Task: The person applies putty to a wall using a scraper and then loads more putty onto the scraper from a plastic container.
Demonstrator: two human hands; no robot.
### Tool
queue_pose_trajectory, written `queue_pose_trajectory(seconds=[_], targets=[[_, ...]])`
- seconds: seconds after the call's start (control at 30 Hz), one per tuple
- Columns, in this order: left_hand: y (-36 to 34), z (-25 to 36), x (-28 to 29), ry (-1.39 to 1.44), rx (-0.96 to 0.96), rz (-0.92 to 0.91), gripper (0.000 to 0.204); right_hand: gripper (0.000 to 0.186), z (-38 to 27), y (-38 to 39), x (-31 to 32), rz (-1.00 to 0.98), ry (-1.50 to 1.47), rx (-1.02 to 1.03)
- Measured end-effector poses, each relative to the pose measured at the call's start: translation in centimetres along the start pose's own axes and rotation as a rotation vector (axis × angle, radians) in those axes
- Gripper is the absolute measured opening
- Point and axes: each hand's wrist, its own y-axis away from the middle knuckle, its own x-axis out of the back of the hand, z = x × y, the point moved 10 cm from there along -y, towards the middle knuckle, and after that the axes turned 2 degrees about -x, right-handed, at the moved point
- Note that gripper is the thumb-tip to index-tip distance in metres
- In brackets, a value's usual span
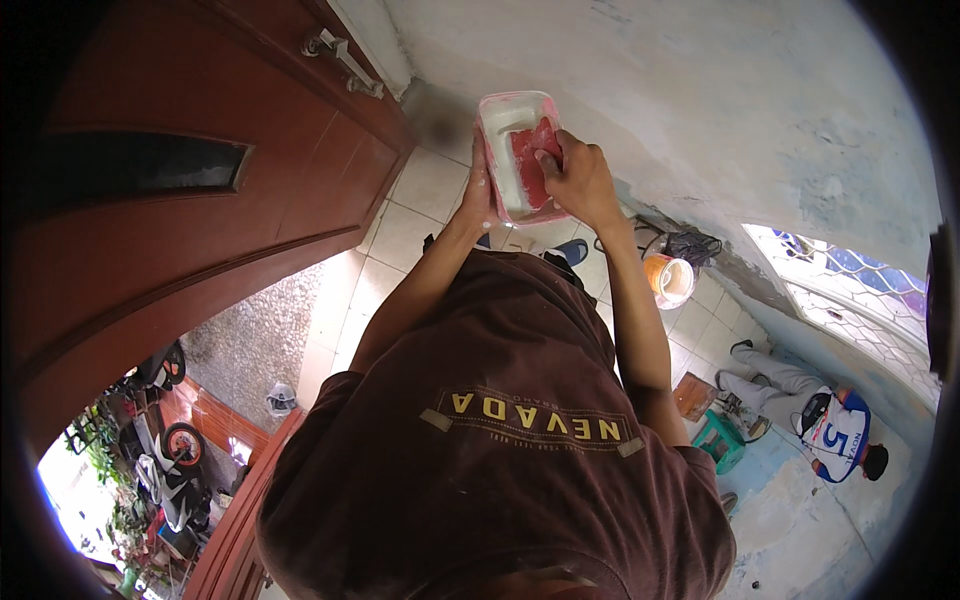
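A pinkish rectangular plastic tub (484, 112) is held up in front of me, with white paste (503, 165) smeared along its inside. My left hand (480, 192) grips its left side, with white smudges on the skin. In my right hand (583, 182) is a flat red scraper (527, 158), its blade down inside the tub against the paste. The thumb presses on the scraper's face, while the other fingers are mostly hidden behind the hand.
A red-brown door (300, 185) with a metal handle (345, 65) stands at left. Ahead rises a patchy pale wall (660, 90). On the tiled floor sit an orange-and-white bucket (668, 281) and a dark bundle (692, 247). A person (838, 435) and green stool (719, 443) are at right.
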Motion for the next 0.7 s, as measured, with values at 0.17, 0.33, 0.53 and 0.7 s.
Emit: queue_pose_trajectory(seconds=[0.17, 0.33, 0.53, 0.7], targets=[[0.0, 0.1, 0.0, -0.019, 0.002, 0.012, 0.084, 0.019, -0.6, 0.0, 1.3, 0.045, 0.068, -0.029], [0.1, 0.1, -0.4, -0.041, -0.008, 0.019, 0.082, 0.016, -2.2, 1.0, 3.1, 0.165, 0.126, -0.028], [-0.4, -0.9, 0.9, -0.112, -0.022, 0.049, 0.083, 0.021, -3.6, 2.2, -0.6, 0.115, 0.174, 0.08], [-0.1, -0.4, 0.6, 0.012, -0.022, -0.024, 0.084, 0.017, -3.2, 2.3, 1.5, 0.124, -0.071, 0.138]])
